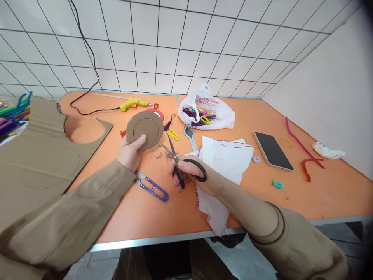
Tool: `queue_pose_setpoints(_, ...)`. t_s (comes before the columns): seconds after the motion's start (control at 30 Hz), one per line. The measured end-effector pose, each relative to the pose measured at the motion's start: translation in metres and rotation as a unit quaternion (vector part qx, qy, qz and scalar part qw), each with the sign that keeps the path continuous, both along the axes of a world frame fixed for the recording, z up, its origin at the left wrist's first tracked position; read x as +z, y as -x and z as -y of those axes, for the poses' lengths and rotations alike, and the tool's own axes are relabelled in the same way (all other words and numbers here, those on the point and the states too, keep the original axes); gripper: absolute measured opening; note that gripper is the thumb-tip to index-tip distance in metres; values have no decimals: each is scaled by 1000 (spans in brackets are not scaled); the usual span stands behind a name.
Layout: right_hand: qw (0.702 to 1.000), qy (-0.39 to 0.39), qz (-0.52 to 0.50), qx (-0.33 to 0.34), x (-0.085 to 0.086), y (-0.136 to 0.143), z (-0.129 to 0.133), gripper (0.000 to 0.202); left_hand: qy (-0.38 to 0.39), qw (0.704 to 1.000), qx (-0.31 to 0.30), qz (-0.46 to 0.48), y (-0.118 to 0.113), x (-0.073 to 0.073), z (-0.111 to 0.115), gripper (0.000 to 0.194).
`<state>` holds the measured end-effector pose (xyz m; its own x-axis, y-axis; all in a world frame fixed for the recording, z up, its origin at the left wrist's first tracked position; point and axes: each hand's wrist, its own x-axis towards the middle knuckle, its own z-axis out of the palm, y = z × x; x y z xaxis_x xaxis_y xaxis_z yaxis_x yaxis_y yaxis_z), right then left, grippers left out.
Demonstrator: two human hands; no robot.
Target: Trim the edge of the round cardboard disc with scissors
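Observation:
My left hand [131,152] grips a round cardboard disc [145,127] by its lower edge, thumb on the face. A smaller circle is drawn or scored on that disc. To the right, my right hand [188,171] holds scissors [174,152] with black handles, fingers in the loops. The blades are parted and point up and left, apart from the disc. Dark scraps [167,155] lie under the blades. Purple thread snips [153,187] rest on the table just below my hands. A white cloth [225,159] with a stitched edge lies partly beneath my right forearm.
Cut cardboard [43,167] covers the left side. A yellow glue gun [134,104] with a black cord lies at the back. Behind my hands sits a white plastic bag [221,112] of tassels. A phone [273,151] and red pipe cleaners [305,167] lie at right.

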<state>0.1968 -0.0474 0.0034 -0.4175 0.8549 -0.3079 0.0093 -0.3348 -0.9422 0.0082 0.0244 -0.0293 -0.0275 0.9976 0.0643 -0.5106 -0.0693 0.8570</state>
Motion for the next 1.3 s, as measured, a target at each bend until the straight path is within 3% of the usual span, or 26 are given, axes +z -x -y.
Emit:
queue_pose_setpoints(0.17, 999, -35, -3, -40, 5, 1, 1, 44, 17, 1000, -21, 7, 4, 3, 0, 48)
queue_pose_setpoints(0.5, 998, 2, 39, -45, 10, 6, 1, 38, 26, 999, -21, 29, -1, 7, 4, 42)
queue_pose_setpoints(0.9, 999, -1, 13, -47, 5, 1, 0, 41, -5, 999, -40, -9, -2, 8, 8, 55)
queue_pose_setpoints(1.3, 997, 5, 60, -51, 7, 2, -2, 36, -20, 997, -34, -66, -4, 9, 12, 59)
